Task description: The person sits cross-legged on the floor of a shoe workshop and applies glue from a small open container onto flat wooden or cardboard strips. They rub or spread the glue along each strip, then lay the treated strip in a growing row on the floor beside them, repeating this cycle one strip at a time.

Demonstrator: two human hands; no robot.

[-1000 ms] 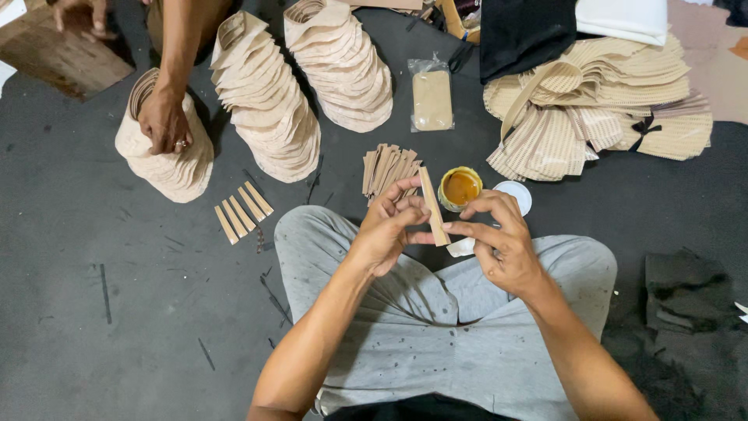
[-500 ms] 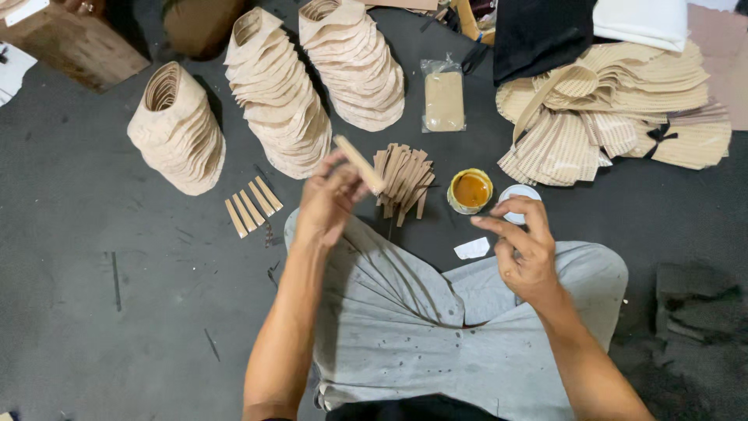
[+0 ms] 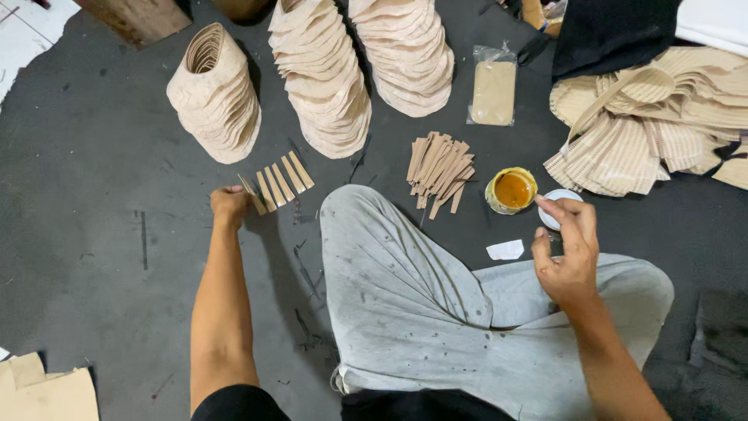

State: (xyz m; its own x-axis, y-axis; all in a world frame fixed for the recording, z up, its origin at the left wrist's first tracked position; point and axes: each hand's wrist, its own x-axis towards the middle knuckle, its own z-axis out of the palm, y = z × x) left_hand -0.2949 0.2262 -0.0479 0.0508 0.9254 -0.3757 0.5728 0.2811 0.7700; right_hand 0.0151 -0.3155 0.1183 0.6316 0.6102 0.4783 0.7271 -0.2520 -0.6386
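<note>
1. One view only, head camera, looking down at a dark floor and grey-trousered crossed legs.
2. Left hand is stretched out to the floor's left half; fingers are curled on the end strip of a short row of tan strips. Whether that strip is pinched cannot be told.
3. Right hand is held just beside a white lid; fingertips are pressed together, nothing visibly pinched.
4. Open glue tin is seen touching the lid's left side; a loose strip pile lies near it.
5. Three stacks of tan shaped pieces are lined along the far edge.
</note>
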